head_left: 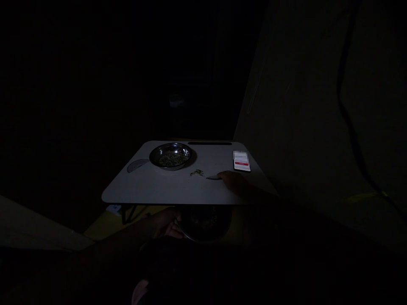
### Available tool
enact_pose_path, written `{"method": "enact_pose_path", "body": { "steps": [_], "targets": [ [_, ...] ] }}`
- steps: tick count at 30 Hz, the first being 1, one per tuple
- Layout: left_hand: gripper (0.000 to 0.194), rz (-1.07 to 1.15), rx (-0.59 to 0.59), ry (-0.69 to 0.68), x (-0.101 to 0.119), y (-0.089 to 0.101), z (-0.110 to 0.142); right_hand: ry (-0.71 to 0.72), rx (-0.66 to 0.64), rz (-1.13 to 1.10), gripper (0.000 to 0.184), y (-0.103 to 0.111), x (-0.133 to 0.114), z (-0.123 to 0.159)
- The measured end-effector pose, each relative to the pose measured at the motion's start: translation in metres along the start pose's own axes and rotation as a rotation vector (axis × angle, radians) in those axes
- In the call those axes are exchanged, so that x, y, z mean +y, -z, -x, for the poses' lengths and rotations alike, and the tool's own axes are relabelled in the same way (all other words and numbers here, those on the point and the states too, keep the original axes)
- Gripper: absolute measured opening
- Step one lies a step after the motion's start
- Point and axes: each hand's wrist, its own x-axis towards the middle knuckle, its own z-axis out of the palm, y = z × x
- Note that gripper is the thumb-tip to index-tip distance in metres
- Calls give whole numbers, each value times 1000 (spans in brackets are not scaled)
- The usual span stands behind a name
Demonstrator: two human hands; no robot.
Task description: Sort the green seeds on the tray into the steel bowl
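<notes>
- Nearest us, our left hand curls its fingers around the rim of a lower bowl, held below the front edge of the surface; the bowl is dim and its contents are too dark to tell.
- Our right hand rests on the surface, fingers closed on a small knife whose blade points left.
- Just left of the blade tip lies a small pile of green bits, pale and finely cut.
- Behind it stands a shiny steel bowl holding more greenish pieces.
- A lit phone lies at the right rear of the surface.
- The surface is pale, with rounded corners and a dark slot along its far edge.
- The room is nearly black; a wall rises on the right.
</notes>
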Motion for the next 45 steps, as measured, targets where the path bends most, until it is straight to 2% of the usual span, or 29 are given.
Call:
{"method": "enact_pose_path", "body": {
  "steps": [6, 12, 18, 29, 33, 45],
  "targets": [
    [12, -17, -25, 23, 0, -1, -3, -54, -27, -41, 30, 9, -7, 9],
    [13, -32, -40, 12, 0, -4, -5, 61, -10, 17, 32, 13, -13, 16],
    [13, -36, -31, 28, 0, -4, -7, 37, 2, 78, 31, 11, -10, 13],
    [12, -27, -66, 6, 0, -3, -6, 136, -1, 43, 34, 15, -19, 14],
    [12, -39, -68, 37, -1, -1, -9, 162, 3, 19, 33, 17, -21, 17],
    [13, -11, -57, 14, -4, 4, -9, 221, 9, -19, 36, 25, -28, 20]
  ]
}}
